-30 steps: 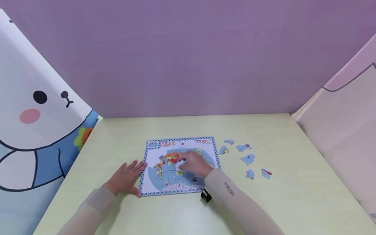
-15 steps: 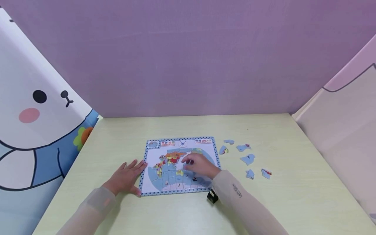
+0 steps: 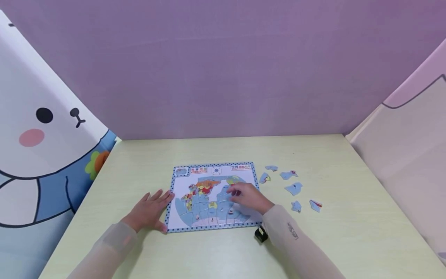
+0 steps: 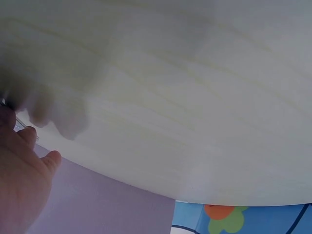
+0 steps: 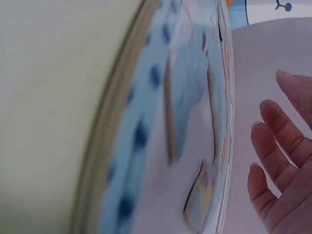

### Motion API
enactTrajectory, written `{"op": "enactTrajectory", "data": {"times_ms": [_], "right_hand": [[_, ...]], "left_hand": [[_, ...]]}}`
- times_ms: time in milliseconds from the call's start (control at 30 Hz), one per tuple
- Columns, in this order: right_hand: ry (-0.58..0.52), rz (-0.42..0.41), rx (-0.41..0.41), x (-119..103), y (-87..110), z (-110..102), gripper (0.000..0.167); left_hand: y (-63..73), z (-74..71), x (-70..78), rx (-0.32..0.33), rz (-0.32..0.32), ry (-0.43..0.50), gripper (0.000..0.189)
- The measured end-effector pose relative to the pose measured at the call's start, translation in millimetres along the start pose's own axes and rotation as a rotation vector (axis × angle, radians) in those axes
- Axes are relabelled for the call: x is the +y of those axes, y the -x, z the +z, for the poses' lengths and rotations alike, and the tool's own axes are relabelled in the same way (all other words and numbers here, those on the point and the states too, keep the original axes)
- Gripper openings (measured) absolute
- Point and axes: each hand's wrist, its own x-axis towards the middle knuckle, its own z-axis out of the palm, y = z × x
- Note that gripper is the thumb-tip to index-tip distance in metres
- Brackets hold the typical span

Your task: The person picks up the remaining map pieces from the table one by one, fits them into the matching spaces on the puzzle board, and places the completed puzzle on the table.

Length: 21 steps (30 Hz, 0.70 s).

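Observation:
A world map jigsaw board (image 3: 175, 221) with a dotted blue border lies on the table, many of its pieces fitted into a blue oval. My left hand (image 3: 148, 211) rests spread at the board's left edge, fingertips at the border. In the left wrist view the left hand (image 4: 24, 180) shows only partly, at the lower left. Over the right half of the map is my right hand (image 3: 249, 197), with its fingers loosely bent. The right wrist view shows the right hand (image 5: 287, 161) holding nothing, beside the board (image 5: 146, 214). A bare white patch (image 3: 219, 188) shows in the map's middle.
Several loose jigsaw pieces lie right of the board, including a blue piece (image 3: 294, 188), a red-striped piece (image 3: 316, 205) and a piece at the back (image 3: 271, 168). A purple backdrop (image 3: 223, 77) stands behind the table (image 3: 209, 255).
My right hand has drawn back to the right across the map, uncovering the white patch and blue pieces beside it. The left hand and the loose pieces have stayed put.

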Motion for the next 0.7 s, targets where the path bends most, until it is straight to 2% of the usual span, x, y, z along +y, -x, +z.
{"op": "enactTrajectory", "data": {"times_ms": [200,400,567,700], "right_hand": [[0.061,0.025,0.007,9.7,8.9,-9.0,0.021],[0.038,0.056,-0.042,15.1,17.4,-19.2,0.023],[0.047,0.062,-0.052,22.1,28.0,-30.8,0.026],[0.047,0.116,-0.026,28.1,38.0,-41.4,0.027]], "left_hand": [[0.1,0.7,0.7,-0.006,-0.007,0.004,0.110],[0.3,-1.7,1.6,-0.012,-0.009,0.013,0.109],[1.7,-2.7,3.0,0.014,0.007,-0.038,0.110],[2.7,-3.0,4.4,0.034,0.018,-0.064,0.111]]}}
